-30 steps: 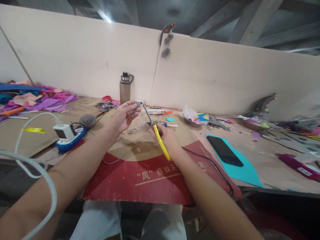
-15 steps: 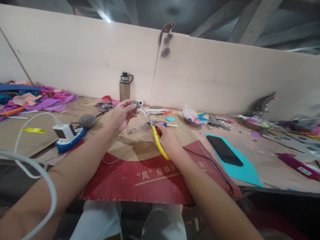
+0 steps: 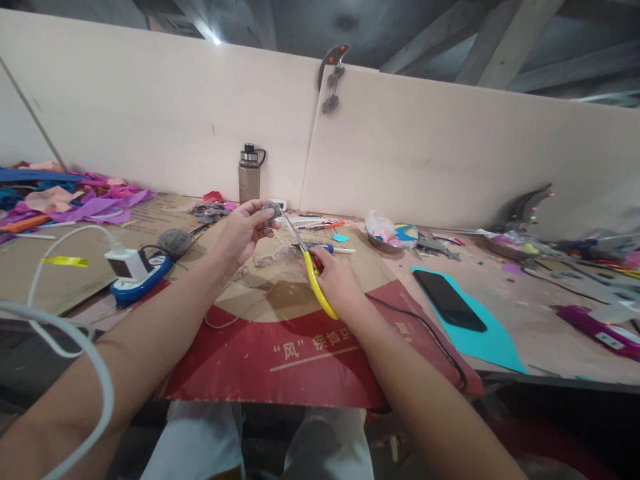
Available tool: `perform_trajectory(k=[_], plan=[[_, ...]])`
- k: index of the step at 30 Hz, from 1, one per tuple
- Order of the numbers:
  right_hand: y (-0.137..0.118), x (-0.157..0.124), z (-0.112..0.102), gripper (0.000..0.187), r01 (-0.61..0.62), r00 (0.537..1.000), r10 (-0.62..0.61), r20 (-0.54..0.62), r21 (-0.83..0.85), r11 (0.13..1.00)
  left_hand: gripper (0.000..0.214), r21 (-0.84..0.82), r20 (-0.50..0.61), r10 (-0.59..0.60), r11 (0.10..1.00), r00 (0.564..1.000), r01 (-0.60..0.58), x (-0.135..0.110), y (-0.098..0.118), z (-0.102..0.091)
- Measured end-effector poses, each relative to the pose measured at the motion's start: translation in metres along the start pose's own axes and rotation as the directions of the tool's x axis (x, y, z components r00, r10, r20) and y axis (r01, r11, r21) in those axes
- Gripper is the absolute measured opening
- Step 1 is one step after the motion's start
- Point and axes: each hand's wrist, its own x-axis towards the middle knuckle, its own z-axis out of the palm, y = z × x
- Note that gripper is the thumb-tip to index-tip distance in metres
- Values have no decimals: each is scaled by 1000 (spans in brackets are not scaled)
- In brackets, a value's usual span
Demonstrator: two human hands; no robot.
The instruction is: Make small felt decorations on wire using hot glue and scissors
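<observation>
A small grey fuzzy ball is held up off the table, in front of the bottle and slightly right. Yellow-handled scissors slant upward, their blade tips at the ball and their handles lower right of the bottle.

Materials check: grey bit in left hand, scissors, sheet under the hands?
Grey piece pinched in the left hand: soft, matte, fuzzy-edged, probably felt or yarn. Scissors in the right hand: bright metal blades, glossy yellow handles, likely plastic. Sheet underneath: brown, matte, red print, looks like cardboard.
</observation>
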Motion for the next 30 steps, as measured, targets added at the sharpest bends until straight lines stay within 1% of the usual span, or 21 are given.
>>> perform_trajectory(k=[6, 13, 17, 22, 25, 30], plan=[[4, 1, 3, 23, 20, 1000, -18, -16, 182, 983, 18, -54, 27, -43, 998, 999, 44, -2, 2, 2], [0, 0, 3, 20, 50, 999, -48, -11, 229, 972, 16, -142, 41, -93, 985, 995, 98, 1, 1, -2], [-1, 1, 2, 19, 55, 998, -57, 2, 199, 978, 15, -147, 43, -86, 985, 995, 91, 1, 2, -2], [1, 1, 0, 21, 50, 999, -51, 7, 99, 994, 16, -76, 11, -6, 997, 1000, 7, -2, 4, 2], [3, 0, 0, 23, 41, 999, -42, 19, 71, 997, 15, -48, -8, 16, 999, 1000, -16, -4, 4, 3], [1, 0, -1, 23, 25, 999, -27, 32, 66, 997, 15, -37, 20, 47, 998, 999, -47, -3, 1, 3]])
